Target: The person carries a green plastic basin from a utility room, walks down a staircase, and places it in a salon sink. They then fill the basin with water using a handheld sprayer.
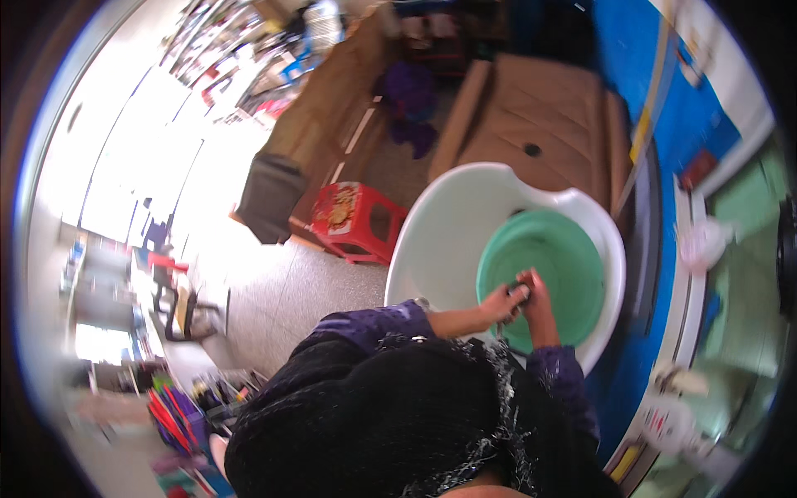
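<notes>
Both my hands meet over the near part of a round green basin [554,236], which stands inside a white salon shampoo bowl [436,236]. My left hand [501,305] comes in from the left with its fingers curled. Against it is my right hand [536,290], also closed. A small dark thing [520,288] shows between the fingers, too blurred and covered to name. The green basin looks to hold some liquid, though I cannot tell how much.
A brown padded reclining seat [548,116] adjoins the bowl's far side. To the left stands a red plastic stool [353,222] on the speckled floor [282,290]. A blue wall [618,50] and a glass shelf with several items [706,241] run along the right.
</notes>
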Available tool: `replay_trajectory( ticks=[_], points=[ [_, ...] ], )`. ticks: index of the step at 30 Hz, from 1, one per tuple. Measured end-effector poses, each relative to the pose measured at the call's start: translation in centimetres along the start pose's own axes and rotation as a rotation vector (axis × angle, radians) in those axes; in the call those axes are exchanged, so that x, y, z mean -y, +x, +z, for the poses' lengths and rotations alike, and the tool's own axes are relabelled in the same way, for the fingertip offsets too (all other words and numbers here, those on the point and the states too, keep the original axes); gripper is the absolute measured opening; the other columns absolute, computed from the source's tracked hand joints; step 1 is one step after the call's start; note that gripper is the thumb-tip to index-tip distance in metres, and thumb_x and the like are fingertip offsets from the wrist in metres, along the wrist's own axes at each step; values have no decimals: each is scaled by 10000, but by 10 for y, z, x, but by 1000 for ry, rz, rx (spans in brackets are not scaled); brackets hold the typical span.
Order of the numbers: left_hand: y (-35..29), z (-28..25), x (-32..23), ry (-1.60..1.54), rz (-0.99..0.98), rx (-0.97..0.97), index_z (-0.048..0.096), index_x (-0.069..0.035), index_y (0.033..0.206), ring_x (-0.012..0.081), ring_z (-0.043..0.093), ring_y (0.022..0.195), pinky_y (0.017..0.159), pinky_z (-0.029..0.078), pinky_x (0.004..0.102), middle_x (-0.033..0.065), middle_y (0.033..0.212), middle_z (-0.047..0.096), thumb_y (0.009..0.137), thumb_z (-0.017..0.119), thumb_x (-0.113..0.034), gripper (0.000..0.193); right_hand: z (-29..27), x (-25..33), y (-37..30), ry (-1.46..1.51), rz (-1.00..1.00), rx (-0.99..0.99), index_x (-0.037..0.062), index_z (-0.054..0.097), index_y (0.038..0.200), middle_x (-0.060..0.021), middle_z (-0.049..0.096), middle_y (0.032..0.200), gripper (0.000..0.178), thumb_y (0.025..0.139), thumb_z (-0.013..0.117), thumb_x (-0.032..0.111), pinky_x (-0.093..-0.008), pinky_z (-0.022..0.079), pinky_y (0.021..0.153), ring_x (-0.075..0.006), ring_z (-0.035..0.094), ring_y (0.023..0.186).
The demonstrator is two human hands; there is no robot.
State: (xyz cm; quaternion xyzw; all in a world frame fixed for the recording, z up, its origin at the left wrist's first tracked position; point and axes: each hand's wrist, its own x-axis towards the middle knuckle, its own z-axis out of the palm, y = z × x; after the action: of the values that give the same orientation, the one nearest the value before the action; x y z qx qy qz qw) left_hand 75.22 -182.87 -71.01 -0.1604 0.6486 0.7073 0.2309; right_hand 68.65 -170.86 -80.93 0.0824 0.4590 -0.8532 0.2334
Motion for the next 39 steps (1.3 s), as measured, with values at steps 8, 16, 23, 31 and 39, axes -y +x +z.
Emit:
replay_trajectory(
  ticks=[8,16,23,31,39],
  points=[
    [-3,35,26,126,160,276,392,8,1021,130,497,466,416,408,268,50,587,495,817,504,-550,605,-91,-53,-2,-83,20,51,65,530,791,-21,532,739,212,829,555,272,-321,447,576,-171,544,664],
    [-1,25,30,94,-77,15,396,-14,955,139,501,469,406,403,283,56,609,503,812,505,-557,572,-68,-12,-46,-1080,-271,193,24,570,845,-62,574,712,212,783,584,226,-338,464,597,-221,576,656],
    [-3,42,34,92,31,167,466,12,1074,229,540,812,691,416,330,147,872,550,773,545,-568,658,-52,-2,-40,-81,147,-73,7,560,948,-95,605,802,307,833,521,288,-357,489,632,-246,584,664],
    [1,33,16,88,-150,-159,439,32,1110,285,569,959,763,475,369,192,1027,561,725,598,-563,726,-16,9,-77,134,331,38,103,498,1108,-64,600,953,409,899,377,433,-323,495,574,-199,604,751],
    [17,38,20,20,-86,-89,495,7,1013,230,577,873,734,484,366,146,970,562,770,578,-487,557,3,48,-124,-865,-52,-14,36,369,1260,-112,561,1011,527,797,611,110,-264,452,582,-177,582,808]
  ],
)
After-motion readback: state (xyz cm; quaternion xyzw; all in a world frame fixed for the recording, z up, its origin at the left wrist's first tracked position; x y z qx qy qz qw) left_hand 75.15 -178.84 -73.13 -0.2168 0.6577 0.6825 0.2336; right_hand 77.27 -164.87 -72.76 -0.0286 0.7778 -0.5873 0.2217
